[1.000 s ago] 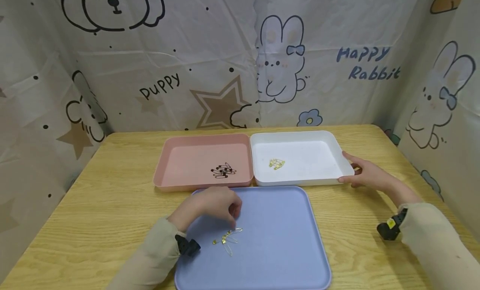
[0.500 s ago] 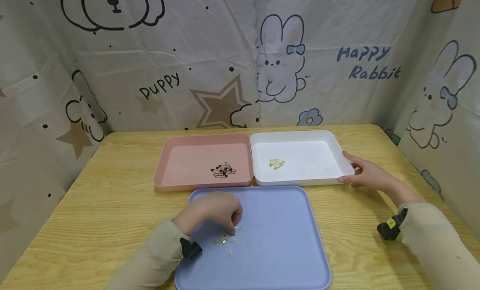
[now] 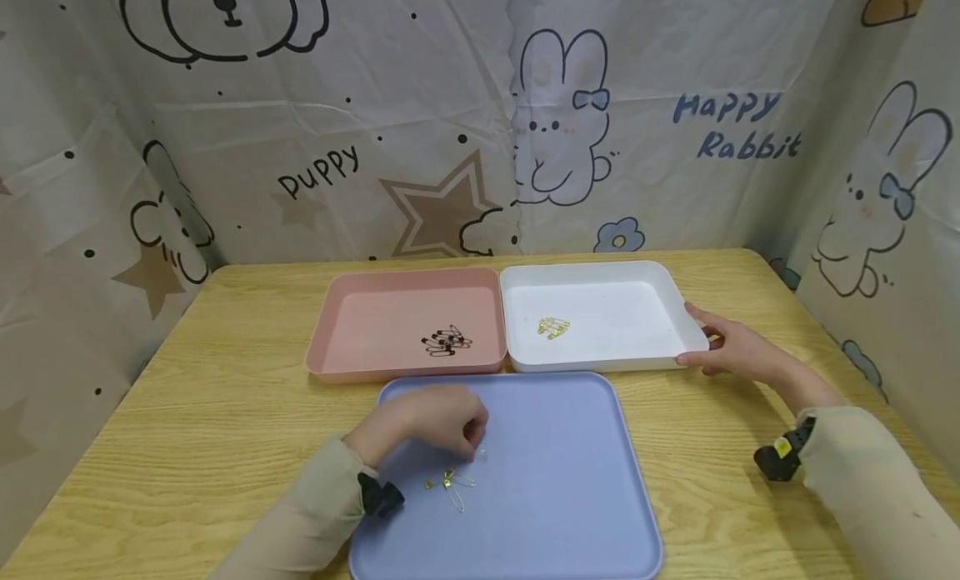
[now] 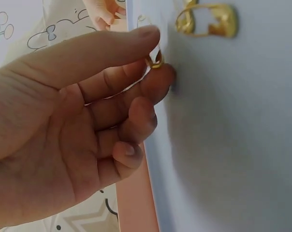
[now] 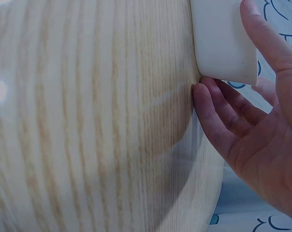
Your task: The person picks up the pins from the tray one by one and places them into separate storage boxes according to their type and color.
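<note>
My left hand (image 3: 438, 417) is low over the blue tray (image 3: 562, 480). Its thumb and index finger pinch a gold safety pin (image 4: 156, 60), best seen in the left wrist view. Just beside that hand, several more gold safety pins (image 3: 450, 480) lie on the blue tray. My right hand (image 3: 738, 347) holds the right front corner of the white tray (image 3: 622, 359), thumb at the front and fingers along the side. In the right wrist view, the fingertips meet the tray's lower edge near the wooden table (image 5: 112, 121). A small heap of gold safety pins (image 3: 553, 327) lies in the white tray.
A pink tray (image 3: 375, 322) stands left of the white one, their sides touching. Several black safety pins (image 3: 447, 341) lie in it. The blue tray sits close in front of both. A printed cloth (image 3: 300, 130) hangs behind and at the sides of the table.
My left hand has come down to the blue tray, and its fingers have closed on the upper gold safety pin there. The right hand and all trays look unmoved.
</note>
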A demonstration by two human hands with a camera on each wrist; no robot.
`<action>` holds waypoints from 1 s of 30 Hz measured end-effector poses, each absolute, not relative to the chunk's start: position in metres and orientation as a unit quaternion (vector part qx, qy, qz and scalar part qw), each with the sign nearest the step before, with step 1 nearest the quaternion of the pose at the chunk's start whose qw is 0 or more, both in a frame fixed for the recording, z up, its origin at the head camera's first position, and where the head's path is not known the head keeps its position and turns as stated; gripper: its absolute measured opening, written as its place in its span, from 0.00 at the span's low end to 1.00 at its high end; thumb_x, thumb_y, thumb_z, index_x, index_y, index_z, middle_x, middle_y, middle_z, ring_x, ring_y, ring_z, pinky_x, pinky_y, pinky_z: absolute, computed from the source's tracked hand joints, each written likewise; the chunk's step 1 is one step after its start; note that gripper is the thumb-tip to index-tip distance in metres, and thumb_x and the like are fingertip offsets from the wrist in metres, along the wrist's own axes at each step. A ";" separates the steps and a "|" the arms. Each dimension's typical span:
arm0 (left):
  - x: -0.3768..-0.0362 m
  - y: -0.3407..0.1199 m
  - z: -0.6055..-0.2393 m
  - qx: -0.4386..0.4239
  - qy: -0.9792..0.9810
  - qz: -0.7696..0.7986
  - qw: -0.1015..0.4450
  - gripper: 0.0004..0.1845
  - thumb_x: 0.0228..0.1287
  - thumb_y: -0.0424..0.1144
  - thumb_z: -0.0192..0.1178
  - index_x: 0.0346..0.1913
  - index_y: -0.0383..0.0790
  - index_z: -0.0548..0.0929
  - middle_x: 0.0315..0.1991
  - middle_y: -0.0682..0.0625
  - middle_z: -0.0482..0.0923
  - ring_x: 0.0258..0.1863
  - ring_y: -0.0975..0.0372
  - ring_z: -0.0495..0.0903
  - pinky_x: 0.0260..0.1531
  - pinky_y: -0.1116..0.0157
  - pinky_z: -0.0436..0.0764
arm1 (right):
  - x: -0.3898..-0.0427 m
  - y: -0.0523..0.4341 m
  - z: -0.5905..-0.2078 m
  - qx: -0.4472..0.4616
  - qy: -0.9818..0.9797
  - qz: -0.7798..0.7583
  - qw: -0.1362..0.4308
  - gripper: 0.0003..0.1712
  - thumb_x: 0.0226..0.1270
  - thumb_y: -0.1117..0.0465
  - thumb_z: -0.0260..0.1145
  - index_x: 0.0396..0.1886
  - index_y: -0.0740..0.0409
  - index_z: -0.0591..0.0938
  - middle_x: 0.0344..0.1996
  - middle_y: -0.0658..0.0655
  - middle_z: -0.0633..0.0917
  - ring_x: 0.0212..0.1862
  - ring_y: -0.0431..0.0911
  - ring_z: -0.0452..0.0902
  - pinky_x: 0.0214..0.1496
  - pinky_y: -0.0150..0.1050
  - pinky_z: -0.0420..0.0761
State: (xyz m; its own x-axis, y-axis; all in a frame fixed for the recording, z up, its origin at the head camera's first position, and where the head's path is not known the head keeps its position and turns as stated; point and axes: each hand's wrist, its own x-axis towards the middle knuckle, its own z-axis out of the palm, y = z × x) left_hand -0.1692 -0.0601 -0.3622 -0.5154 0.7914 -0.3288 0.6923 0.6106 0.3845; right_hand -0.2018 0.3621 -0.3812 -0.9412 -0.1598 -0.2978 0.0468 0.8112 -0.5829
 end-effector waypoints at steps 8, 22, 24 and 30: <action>-0.180 -0.058 -0.359 0.450 0.858 0.122 0.218 0.10 0.54 0.37 0.62 0.21 0.50 0.72 0.19 0.62 0.67 0.20 0.71 0.65 0.24 0.74 0.65 | -0.201 0.361 -0.381 -0.031 0.935 -0.311 0.166 0.59 0.53 0.40 0.65 0.72 0.55 0.39 0.49 0.69 0.68 0.36 0.47 0.73 0.38 0.36 0.73; -0.199 -0.047 -0.354 0.435 0.856 0.174 0.219 0.05 0.58 0.39 0.60 0.27 0.51 0.76 0.23 0.59 0.73 0.23 0.69 0.70 0.24 0.72 0.69 | -0.201 0.362 -0.382 -0.033 0.937 -0.308 0.163 0.59 0.53 0.41 0.65 0.72 0.55 0.39 0.48 0.69 0.68 0.35 0.47 0.72 0.37 0.36 0.72; -0.201 -0.044 -0.353 0.437 0.857 0.173 0.211 0.05 0.59 0.39 0.60 0.27 0.51 0.76 0.23 0.59 0.73 0.23 0.69 0.70 0.24 0.72 0.69 | -0.201 0.363 -0.382 -0.032 0.937 -0.308 0.164 0.59 0.53 0.41 0.65 0.72 0.54 0.39 0.49 0.69 0.68 0.35 0.47 0.72 0.36 0.36 0.71; -0.209 -0.032 -0.348 0.435 0.860 0.186 0.191 0.04 0.59 0.40 0.60 0.28 0.51 0.76 0.23 0.58 0.72 0.23 0.68 0.69 0.24 0.72 0.68 | -0.203 0.363 -0.383 -0.032 0.938 -0.304 0.163 0.59 0.53 0.40 0.65 0.72 0.54 0.39 0.49 0.69 0.68 0.34 0.47 0.73 0.36 0.36 0.71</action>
